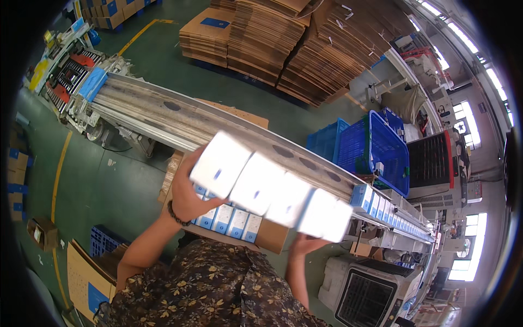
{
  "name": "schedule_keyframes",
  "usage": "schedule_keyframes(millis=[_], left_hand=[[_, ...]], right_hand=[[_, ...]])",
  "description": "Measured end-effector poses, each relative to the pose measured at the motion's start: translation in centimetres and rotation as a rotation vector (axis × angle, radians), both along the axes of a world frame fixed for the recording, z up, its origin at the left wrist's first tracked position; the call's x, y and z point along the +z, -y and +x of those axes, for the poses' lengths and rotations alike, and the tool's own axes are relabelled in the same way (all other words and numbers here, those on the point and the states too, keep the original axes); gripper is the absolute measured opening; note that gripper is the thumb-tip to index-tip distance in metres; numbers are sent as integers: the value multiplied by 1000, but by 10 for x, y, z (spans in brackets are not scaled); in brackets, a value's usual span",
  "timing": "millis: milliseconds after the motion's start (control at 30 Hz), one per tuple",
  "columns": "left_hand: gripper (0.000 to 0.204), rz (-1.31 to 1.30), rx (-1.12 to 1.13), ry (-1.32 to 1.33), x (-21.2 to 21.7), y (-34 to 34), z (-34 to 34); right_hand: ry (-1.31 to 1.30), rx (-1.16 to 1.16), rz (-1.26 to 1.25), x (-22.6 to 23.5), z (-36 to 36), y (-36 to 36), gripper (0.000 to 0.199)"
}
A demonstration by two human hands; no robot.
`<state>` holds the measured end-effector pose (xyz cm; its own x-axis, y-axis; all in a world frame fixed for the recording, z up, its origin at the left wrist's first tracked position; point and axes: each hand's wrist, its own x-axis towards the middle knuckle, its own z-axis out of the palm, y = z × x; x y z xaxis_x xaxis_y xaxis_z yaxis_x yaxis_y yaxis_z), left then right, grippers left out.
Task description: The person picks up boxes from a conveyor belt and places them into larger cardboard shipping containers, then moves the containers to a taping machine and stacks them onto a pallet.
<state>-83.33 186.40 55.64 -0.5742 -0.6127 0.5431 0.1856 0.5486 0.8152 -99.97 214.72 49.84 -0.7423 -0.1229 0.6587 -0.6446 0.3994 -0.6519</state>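
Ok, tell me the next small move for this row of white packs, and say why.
Probably lower the row of white packs into the open carton just beneath. The left hand and right hand press it from both ends in mid-air, blurred, and the carton already holds upright blue-and-white packs along its near side.

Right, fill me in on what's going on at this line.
A person squeezes a row of four white boxes between both hands, the left hand at one end and the right hand at the other, lifted above an open cardboard carton. The carton already holds a row of similar blue-and-white boxes. More boxes queue on the long metal conveyor behind. Blue plastic crates and stacks of flattened cardboard stand beyond it.
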Motion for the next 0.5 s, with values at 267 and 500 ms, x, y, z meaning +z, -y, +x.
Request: schedule_keyframes(millis=[267, 500], left_hand=[[49, 86, 39, 843, -180, 26, 35], [23, -151, 95, 1121, -215, 67, -16]], right_hand=[[882, 331, 110, -139, 22, 15, 86], [630, 22, 1377, -124, 6, 104, 100]])
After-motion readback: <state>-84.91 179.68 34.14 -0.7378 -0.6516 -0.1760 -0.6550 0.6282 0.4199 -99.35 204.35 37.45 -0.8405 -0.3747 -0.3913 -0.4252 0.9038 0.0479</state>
